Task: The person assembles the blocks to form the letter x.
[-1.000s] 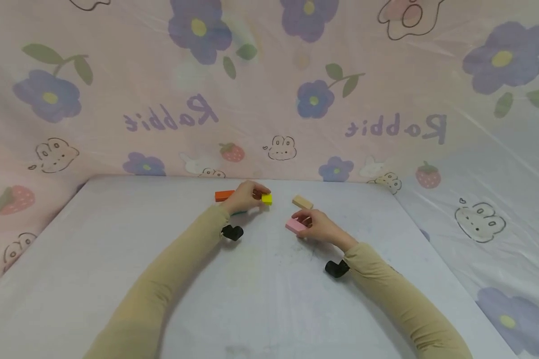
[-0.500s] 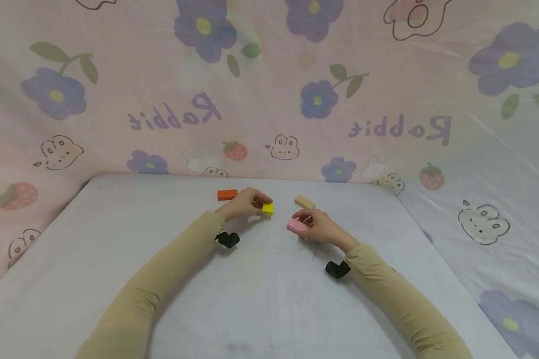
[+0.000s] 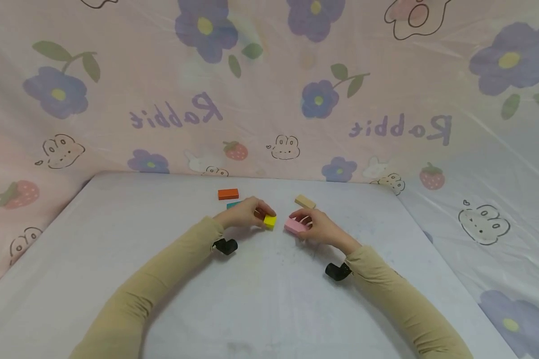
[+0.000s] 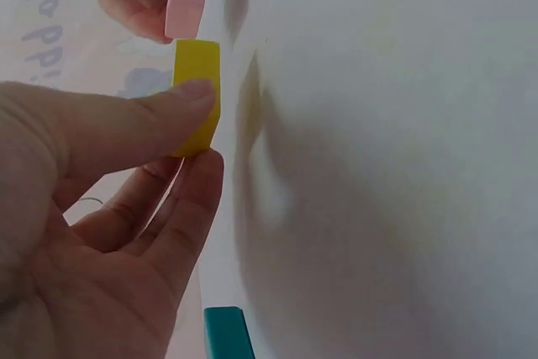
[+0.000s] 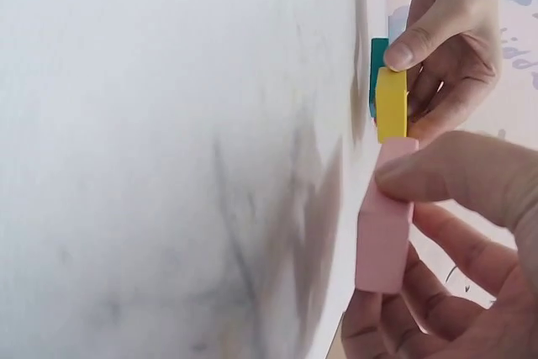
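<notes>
A yellow block [image 4: 195, 65] is pinched between the thumb and fingers of my left hand [image 3: 248, 212], slightly above the table. My right hand [image 3: 320, 227] grips a pink block [image 5: 385, 241] by its sides, thumb on the near face. In the head view the yellow block stands just left of the pink block with a narrow gap between them. Behind the left hand lies a teal block [image 3: 233, 205], partly covered by that hand. An orange-red block [image 3: 228, 194] lies farther back, and a plain wooden block [image 3: 305, 201] lies behind the right hand.
A white-covered table [image 3: 269, 299] spreads below both arms. At its back rises a printed curtain [image 3: 260, 99] with flowers and rabbits. Black wrist cameras hang under both sleeves, close to the tabletop.
My left hand has brought the yellow block toward me and slightly right, close to the pink block. This uncovers part of the teal block. The right hand has hardly moved.
</notes>
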Tool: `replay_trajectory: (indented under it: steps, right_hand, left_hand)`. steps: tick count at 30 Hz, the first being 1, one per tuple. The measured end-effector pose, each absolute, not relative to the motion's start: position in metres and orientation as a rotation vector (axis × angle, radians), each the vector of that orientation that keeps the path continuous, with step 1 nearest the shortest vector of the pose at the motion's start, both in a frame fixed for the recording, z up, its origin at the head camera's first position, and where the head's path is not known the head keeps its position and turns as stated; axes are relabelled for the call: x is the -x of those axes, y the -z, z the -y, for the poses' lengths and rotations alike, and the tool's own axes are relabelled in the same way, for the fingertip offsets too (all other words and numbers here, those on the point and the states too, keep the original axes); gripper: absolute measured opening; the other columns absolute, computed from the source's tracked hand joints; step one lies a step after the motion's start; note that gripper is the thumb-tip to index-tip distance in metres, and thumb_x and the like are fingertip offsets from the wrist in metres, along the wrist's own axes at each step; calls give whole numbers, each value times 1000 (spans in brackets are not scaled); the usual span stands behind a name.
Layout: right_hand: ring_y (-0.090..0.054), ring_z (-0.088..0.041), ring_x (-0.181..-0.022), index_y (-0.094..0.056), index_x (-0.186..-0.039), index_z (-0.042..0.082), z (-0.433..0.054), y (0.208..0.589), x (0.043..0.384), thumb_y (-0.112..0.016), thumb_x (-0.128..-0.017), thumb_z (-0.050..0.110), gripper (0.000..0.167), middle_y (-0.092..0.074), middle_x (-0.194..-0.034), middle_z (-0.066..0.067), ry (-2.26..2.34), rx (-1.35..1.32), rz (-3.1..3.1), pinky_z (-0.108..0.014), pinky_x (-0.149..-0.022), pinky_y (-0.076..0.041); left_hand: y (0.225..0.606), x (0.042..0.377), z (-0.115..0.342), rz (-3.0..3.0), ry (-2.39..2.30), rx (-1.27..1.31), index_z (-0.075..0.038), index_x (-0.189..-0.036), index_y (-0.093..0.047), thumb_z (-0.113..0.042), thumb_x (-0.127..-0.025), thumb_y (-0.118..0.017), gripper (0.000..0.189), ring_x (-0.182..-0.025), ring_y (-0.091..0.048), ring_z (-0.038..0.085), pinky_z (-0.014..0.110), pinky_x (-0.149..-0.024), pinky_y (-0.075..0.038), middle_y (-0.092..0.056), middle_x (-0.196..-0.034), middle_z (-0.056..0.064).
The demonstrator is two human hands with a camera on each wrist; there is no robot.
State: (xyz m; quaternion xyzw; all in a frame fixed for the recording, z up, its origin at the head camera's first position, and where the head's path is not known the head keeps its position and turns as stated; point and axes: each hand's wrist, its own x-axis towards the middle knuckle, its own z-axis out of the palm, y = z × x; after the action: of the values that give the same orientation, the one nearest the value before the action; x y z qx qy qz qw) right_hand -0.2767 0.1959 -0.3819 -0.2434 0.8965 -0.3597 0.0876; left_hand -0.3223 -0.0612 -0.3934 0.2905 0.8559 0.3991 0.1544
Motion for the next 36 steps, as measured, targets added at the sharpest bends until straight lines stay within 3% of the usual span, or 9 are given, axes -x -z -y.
replay_trajectory:
  steps: [20,36]
  right_hand:
    - [-57,-24,-95,-61,-121,5,-182,390,267,-75,-77,2,46,-61,-109,-10,1064,774,-2620,-35,-80,-48]
    - [-58,-24,-93,-62,-119,4,-181,394,266,-75,-78,3,43,-62,-108,-10,1037,797,-2627,-37,-80,-50]
  left_hand:
    - [397,317,54,-2358,-1120,-957,-8,-115,-69,1,-82,-73,35,-95,-60,15,26,-87,-49,-66,-112,2]
    - [401,319,52,-2370,-1103,-953,-9,-115,-69,1,-82,-73,34,-93,-59,15,26,-87,-49,-65,-109,1]
